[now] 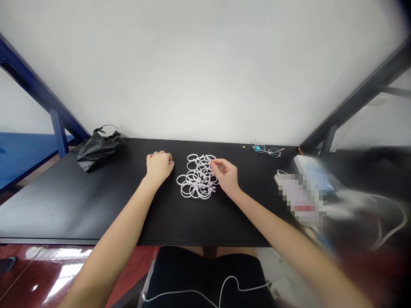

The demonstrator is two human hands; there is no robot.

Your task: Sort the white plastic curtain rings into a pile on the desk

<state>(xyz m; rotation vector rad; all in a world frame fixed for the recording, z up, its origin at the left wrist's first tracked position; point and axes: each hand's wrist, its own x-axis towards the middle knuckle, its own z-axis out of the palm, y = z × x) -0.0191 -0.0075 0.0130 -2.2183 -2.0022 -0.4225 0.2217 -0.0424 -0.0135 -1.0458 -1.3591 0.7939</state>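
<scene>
A loose heap of white plastic rings [196, 176], which look like curtain rings with small eyelets, lies on the black desk [154, 222]. At the heap's upper right edge, my right hand [226, 174] pinches one of the rings between thumb and fingertips. My left hand [159, 166] rests on the desktop to the left of the heap, apart from it. Its fingers are curled under, back of the hand up, so whatever they may hold is hidden.
A crumpled black plastic bag [100, 147] sits at the back left. Eyeglasses [266, 149] lie near the wall at the right. Farther right are a white box [308, 169], a pixelated object [302, 201] and blurred cables. A white cable [183, 292] crosses my lap.
</scene>
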